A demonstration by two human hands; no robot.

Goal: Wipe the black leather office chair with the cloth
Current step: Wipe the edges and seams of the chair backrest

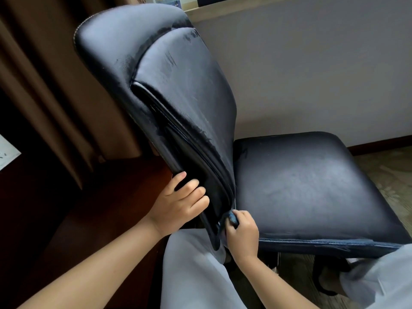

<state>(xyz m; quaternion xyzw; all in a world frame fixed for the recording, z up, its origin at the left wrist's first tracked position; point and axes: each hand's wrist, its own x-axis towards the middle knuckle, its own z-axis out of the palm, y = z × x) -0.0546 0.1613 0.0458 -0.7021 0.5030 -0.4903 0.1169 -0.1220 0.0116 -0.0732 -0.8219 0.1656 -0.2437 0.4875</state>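
Note:
The black leather office chair (301, 186) fills the middle of the view, its tall backrest leaning up to the left and its worn seat spreading right. My left hand (180, 204) grips the lower side edge of the backrest, fingers curled round it. My right hand (242, 235) holds a small blue cloth (231, 217) bunched in its fingers. The cloth is pressed into the gap where backrest and seat meet, at the near corner. Most of the cloth is hidden inside my fist.
Brown curtains (55, 97) hang at the left beside a dark wooden surface (100, 208). A grey wall (312, 74) with a dark skirting board stands behind the chair. My legs in light trousers (194, 275) are under the chair's near edge. Patterned floor (390, 175) shows at right.

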